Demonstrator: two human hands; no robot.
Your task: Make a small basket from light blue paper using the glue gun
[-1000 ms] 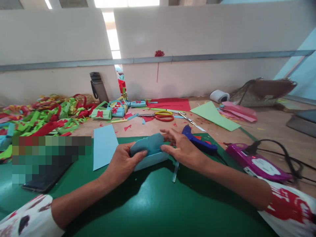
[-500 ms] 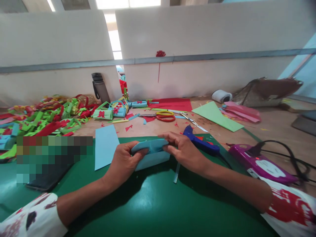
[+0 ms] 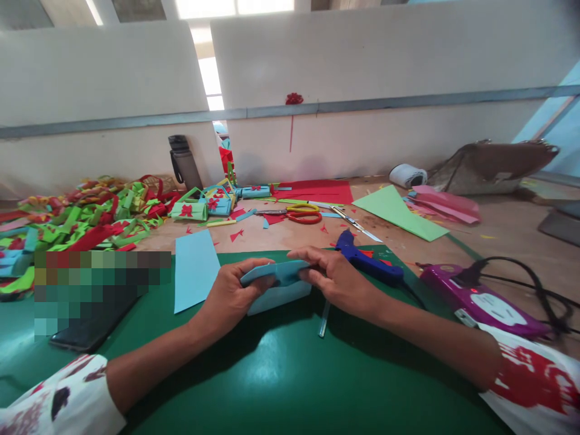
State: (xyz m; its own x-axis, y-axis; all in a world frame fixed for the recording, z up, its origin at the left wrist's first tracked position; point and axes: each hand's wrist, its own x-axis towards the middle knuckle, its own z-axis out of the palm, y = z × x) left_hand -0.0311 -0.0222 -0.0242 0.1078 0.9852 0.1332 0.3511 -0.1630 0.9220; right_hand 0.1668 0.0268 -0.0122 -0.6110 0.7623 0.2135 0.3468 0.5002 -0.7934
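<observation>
A folded piece of light-blue paper (image 3: 281,296) is held between both hands above the green mat (image 3: 272,386). My left hand (image 3: 233,287) pinches its left end, thumb on the near side. At the right end my right hand (image 3: 328,272) grips it, fingers over the top edge and thumb in front. The upper flap is bent towards me; its far side is hidden. Beside my left hand lies a flat light-blue sheet (image 3: 194,272). A clear glue stick (image 3: 324,319) rests just below my right hand, and a blue glue gun (image 3: 369,260) lies beyond it.
A purple power strip (image 3: 483,302) with black cables sits at the right. Scissors (image 3: 304,214), a cutter knife (image 3: 356,223) and a green sheet (image 3: 401,211) lie farther back. Left are a dark phone (image 3: 97,317), small paper bags (image 3: 188,210), a paper pile (image 3: 104,211) and a bottle (image 3: 185,163).
The upper flap of the folded blue paper has tilted and flattened slightly under my fingers. Both hands keep their hold in nearly the same place.
</observation>
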